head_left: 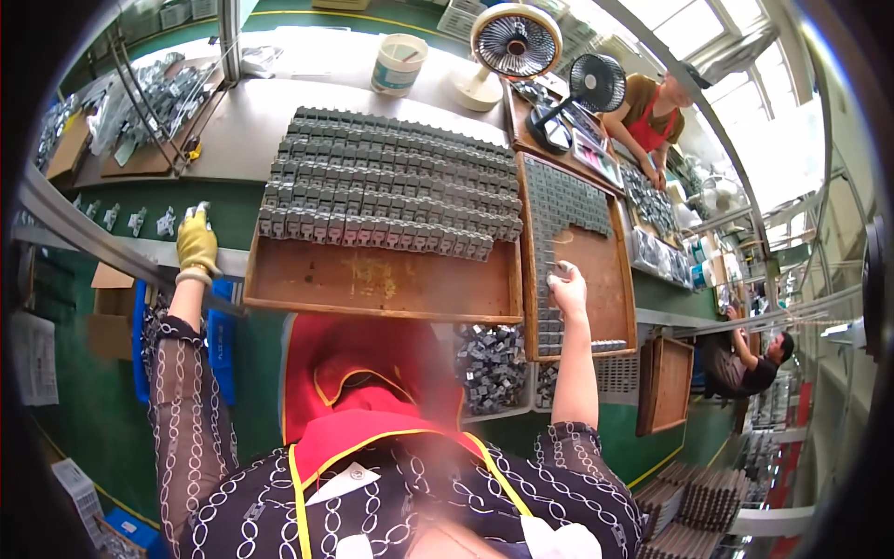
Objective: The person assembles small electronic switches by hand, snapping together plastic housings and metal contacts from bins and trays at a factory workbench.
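Observation:
My left hand (pixel 196 244), in a yellow glove, is over the edge of the green belt (pixel 237 207). Its fingers are drawn together, and whatever is at their pale tips is too small to make out. Several small silvery metal parts (pixel 137 222) lie spaced along the belt to its left. My bare right hand (pixel 567 289) is over the right wooden tray (pixel 605 270), beside a column of small grey metal blocks (pixel 568 200). Its fingers are pinched, hiding what they hold. Straight ahead, a larger wooden tray (pixel 382 279) holds dense rows of grey metal blocks (pixel 391 186).
A white bucket (pixel 399 65) and two fans (pixel 515 42) stand beyond the trays. Crates of loose metal parts (pixel 494 368) sit below the tray edge. A blue bin (pixel 221 340) stands under my left arm. Two other people (pixel 647 116) work at the right. A metal frame post crosses the left.

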